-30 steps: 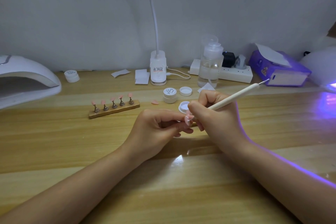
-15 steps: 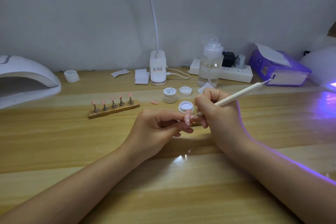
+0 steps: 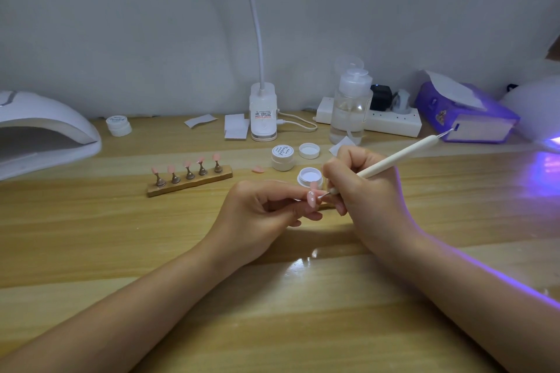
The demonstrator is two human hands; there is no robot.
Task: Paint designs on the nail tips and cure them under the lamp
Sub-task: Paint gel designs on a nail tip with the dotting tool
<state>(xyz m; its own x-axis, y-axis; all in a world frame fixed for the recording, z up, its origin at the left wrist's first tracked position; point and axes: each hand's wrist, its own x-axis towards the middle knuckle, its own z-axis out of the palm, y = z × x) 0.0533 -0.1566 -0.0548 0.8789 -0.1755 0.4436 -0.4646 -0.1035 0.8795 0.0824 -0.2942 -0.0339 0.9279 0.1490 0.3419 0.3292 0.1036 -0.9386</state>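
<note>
Head camera view: a person's left hand (image 3: 260,209) pinches a pink nail tip (image 3: 311,199) between curled fingers (image 3: 306,215) above a wooden desk (image 3: 91,236), while the right hand (image 3: 360,188) grips a white dotting pen (image 3: 394,159) like a pencil. The pen's metal point touches the nail tip's right edge, where small white dots show on the pink surface. Just beyond the right hand's fingers (image 3: 328,174) stands an open white paint jar (image 3: 309,176), its loose lid (image 3: 309,150) and a closed jar (image 3: 283,157) a little farther back. Left of the left hand's fingers and well apart, a wooden holder (image 3: 190,184) carries five pink nail tips (image 3: 186,164) on metal stands; one loose tip (image 3: 258,169) lies between holder and jars. A white curing lamp (image 3: 42,130) sits far to the left; a second lamp (image 3: 536,112) glows violet far to the right, beside a purple tissue box (image 3: 472,118).
</note>
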